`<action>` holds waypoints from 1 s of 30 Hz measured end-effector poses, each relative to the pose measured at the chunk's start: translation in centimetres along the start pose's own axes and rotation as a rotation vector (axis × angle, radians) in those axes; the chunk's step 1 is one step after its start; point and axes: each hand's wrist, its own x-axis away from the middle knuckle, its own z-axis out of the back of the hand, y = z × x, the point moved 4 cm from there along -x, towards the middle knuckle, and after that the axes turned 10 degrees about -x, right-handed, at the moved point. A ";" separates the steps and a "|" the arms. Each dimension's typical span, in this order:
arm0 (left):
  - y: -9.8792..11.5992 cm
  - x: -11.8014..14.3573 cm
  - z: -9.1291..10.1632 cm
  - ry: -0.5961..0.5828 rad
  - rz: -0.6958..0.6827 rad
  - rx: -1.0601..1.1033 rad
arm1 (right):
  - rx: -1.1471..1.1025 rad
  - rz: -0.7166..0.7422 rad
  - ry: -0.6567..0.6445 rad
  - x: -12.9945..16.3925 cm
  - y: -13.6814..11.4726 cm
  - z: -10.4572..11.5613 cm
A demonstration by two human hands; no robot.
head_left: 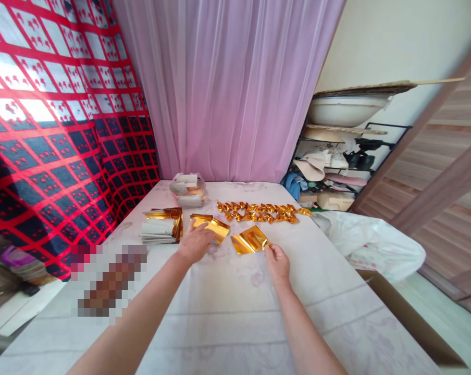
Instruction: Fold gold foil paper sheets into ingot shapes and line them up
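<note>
My left hand (198, 242) lies with its fingers stretched over a small stack of gold foil paper (218, 227) at the middle of the table. Between the thumb and fingers of my right hand (277, 260) is the right corner of a single gold foil sheet (251, 241), which is creased and angled on the tabletop. Left of my left hand sits a thicker pile of foil paper (159, 229), its pale backs and gold edges showing. Beyond my right hand, folded gold foil pieces (255, 212) lie in rows.
A clear plastic bag (188, 190) of paper stands at the table's back left. A pixelated patch covers the left side. Off the right edge are a white plastic bag (372, 245), a cardboard box (411, 317) and a loaded shelf rack (337, 156). Purple curtains (231, 94) hang behind.
</note>
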 end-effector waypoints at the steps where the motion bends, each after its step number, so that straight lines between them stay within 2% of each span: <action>1: -0.1 -0.6 0.2 -0.013 -0.005 -0.010 | 0.001 -0.004 -0.006 0.0 0.0 0.0; 6: -1.7 -1.2 0.9 0.017 0.100 -0.082 | -0.005 -0.008 -0.052 0.0 -0.3 0.0; 11: -3.2 0.7 0.5 0.041 0.191 -0.090 | -0.014 0.003 -0.046 0.4 -0.5 0.2; 15: -3.0 2.9 0.2 0.103 0.248 -0.057 | -0.057 0.020 -0.030 0.9 -0.6 0.5; 18: -1.4 5.3 -0.2 0.178 0.305 -0.034 | -0.089 0.031 -0.033 1.5 -0.6 0.7; 20: 0.6 7.1 -0.5 0.287 0.316 0.054 | -0.097 0.036 -0.035 1.8 -0.5 0.8; 21: 1.8 7.9 -0.8 0.304 0.296 0.089 | -0.096 0.039 -0.034 2.0 -0.4 0.9; 25: 5.6 9.8 -1.5 0.257 0.230 0.185 | -0.076 0.071 -0.036 2.7 -0.2 1.0; 30: 7.2 10.6 -0.8 0.238 0.226 0.271 | -0.006 0.168 -0.113 5.2 -1.7 1.2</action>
